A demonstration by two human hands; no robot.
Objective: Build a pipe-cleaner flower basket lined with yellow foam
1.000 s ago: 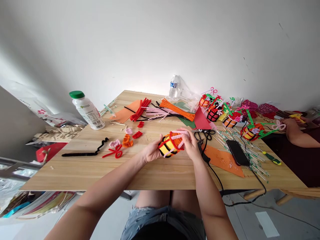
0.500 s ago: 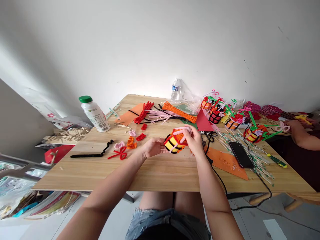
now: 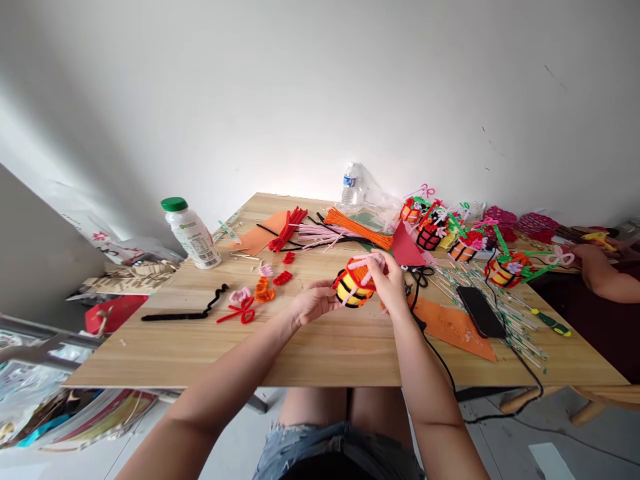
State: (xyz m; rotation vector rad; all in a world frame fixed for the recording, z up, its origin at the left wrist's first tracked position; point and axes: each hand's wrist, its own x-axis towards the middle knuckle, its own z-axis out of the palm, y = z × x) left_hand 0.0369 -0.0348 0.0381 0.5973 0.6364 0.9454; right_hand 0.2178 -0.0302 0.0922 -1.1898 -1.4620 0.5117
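Observation:
A small yellow basket (image 3: pixel 351 291) with black bands, a red rim and pink and orange pipe-cleaner pieces is held above the table. My left hand (image 3: pixel 319 303) grips its left side with the fingers behind it. At its upper right, my right hand (image 3: pixel 389 275) is closed on the basket's top, where a pale pink pipe cleaner (image 3: pixel 373 268) shows at the fingertips. What lies under the right fingers is partly hidden. Left of my hands are a red pipe-cleaner bow (image 3: pixel 244 310), an orange coil (image 3: pixel 263 291) and a black pipe cleaner (image 3: pixel 175 316).
Bundles of red (image 3: pixel 289 228) and orange pipe cleaners (image 3: pixel 357 227) lie at the back. A white bottle (image 3: pixel 193 235) stands left. Several decorated baskets (image 3: pixel 463 248), a phone (image 3: pixel 481 312), wooden sticks (image 3: pixel 520 337), a screwdriver (image 3: pixel 550 321) and black cables are right. Another person's arm (image 3: pixel 607 275) is far right.
The view has shifted slightly. My left hand and the basket sit a little further right in the picture; both hands keep their hold on the basket.

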